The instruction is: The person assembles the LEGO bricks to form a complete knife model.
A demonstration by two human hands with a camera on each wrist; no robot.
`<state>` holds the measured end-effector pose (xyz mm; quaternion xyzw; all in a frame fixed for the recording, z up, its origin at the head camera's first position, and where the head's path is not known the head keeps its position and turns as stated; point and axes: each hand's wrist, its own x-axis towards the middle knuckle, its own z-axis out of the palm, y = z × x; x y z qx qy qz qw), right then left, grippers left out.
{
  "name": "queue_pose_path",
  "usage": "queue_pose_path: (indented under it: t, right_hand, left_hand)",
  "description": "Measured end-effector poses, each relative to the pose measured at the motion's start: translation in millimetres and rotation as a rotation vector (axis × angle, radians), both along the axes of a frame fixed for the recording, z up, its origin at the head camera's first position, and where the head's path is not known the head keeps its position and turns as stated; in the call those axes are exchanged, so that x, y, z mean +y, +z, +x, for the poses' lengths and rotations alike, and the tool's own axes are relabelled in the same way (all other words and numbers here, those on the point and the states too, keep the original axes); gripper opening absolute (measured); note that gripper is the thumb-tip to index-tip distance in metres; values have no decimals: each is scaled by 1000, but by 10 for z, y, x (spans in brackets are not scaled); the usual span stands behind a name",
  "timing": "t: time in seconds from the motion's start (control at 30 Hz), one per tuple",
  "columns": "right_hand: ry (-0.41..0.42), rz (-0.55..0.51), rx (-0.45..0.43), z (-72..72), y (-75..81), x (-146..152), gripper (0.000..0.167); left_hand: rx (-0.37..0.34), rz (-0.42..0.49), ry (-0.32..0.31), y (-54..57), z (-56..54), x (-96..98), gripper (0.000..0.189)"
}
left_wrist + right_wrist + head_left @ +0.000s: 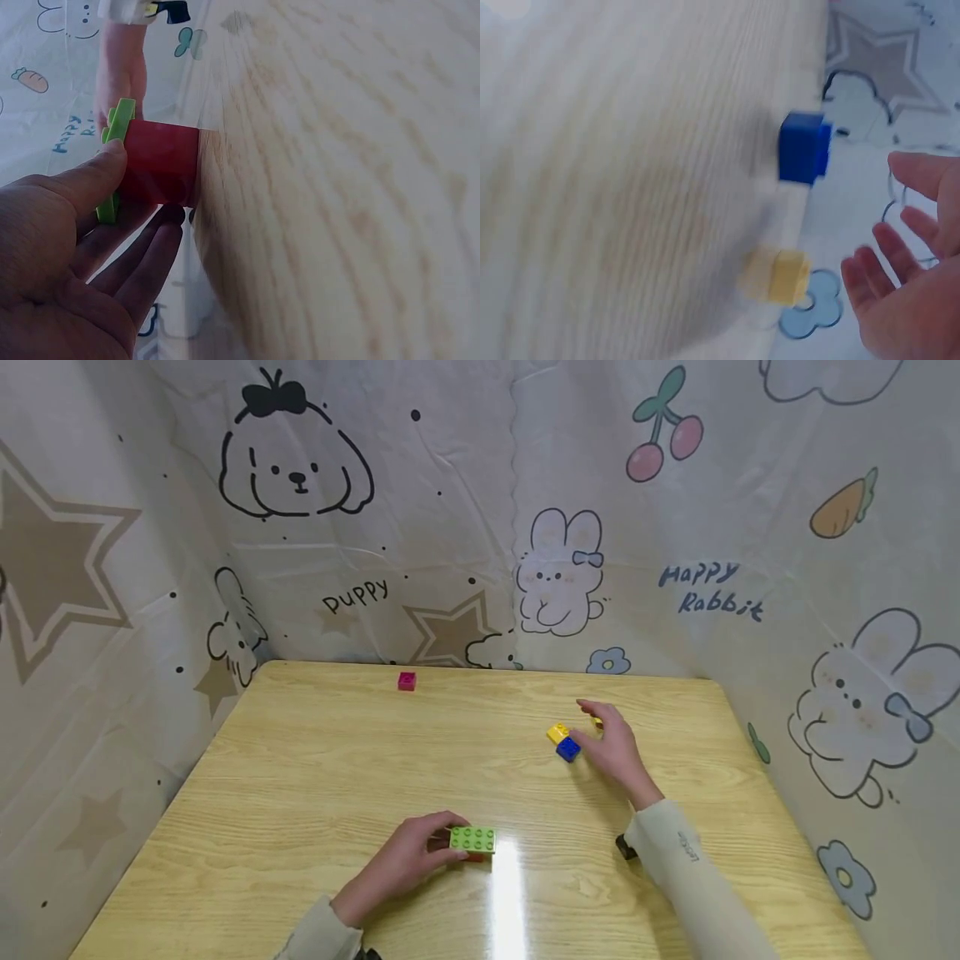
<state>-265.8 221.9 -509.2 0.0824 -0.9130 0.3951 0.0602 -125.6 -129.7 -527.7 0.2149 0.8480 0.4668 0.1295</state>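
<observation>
My left hand (405,857) holds a small stack of toy building bricks low at the table's front middle. On top is a wide lime-green brick (472,838) with two rows of studs; a red brick (161,161) sits beneath it. The thumb lies against the green edge in the left wrist view, with fingers at the far side. My right hand (617,752) hovers with spread fingers around small bricks farther back. By its thumb are a blue brick (568,749) and a yellow brick (557,732) beside it. Another yellow brick (597,722) is partly hidden behind the fingers.
A magenta brick (407,682) lies near the back edge of the wooden table (300,777), left of centre. A cartoon-printed curtain (450,527) surrounds the back and sides. Dark straps show at both wrists.
</observation>
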Motion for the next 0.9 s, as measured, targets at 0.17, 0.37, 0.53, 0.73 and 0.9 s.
queue_pose_path:
  t: [0.17, 0.37, 0.53, 0.73, 0.9]
  right_hand:
    - [-85, 86, -53, -162, -70, 129, 63]
    - [-109, 137, -122, -264, -156, 212, 61]
    - [-120, 173, -129, -307, -171, 234, 50]
    - [-130, 161, -135, -333, -176, 248, 39]
    - [-122, 157, -131, -332, -171, 258, 36]
  left_hand:
    - [0, 17, -2, -11, -3, 4, 30]
    - [4, 28, -5, -45, -10, 4, 31]
    - [9, 27, -6, -55, -8, -3, 31]
    - [6, 4, -2, -44, -13, -21, 30]
    - [0, 2, -3, -29, -11, -23, 30]
